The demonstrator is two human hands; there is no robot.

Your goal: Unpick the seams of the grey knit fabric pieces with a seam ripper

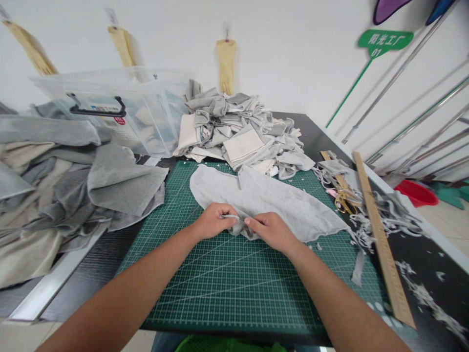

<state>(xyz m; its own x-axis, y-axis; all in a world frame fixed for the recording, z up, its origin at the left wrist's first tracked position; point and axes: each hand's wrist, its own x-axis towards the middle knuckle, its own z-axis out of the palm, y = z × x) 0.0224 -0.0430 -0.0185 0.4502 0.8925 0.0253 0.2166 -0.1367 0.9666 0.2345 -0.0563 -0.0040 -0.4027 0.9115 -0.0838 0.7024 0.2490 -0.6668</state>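
Observation:
A light grey piece of cloth lies spread over the green cutting mat. Its near edge is bunched up between my two hands. My left hand pinches a fold of that edge with thumb and fingers. Close beside it, my right hand grips the same edge, thumb and forefinger pressed together. A short stretch of gathered fabric shows between the fingertips. The cloth's right end tapers to a point towards the scraps.
Grey cloths are heaped at left, before a clear plastic box. Another cloth pile stands behind the mat. To the right lie a wooden ruler, gold-handled scissors and fabric scraps.

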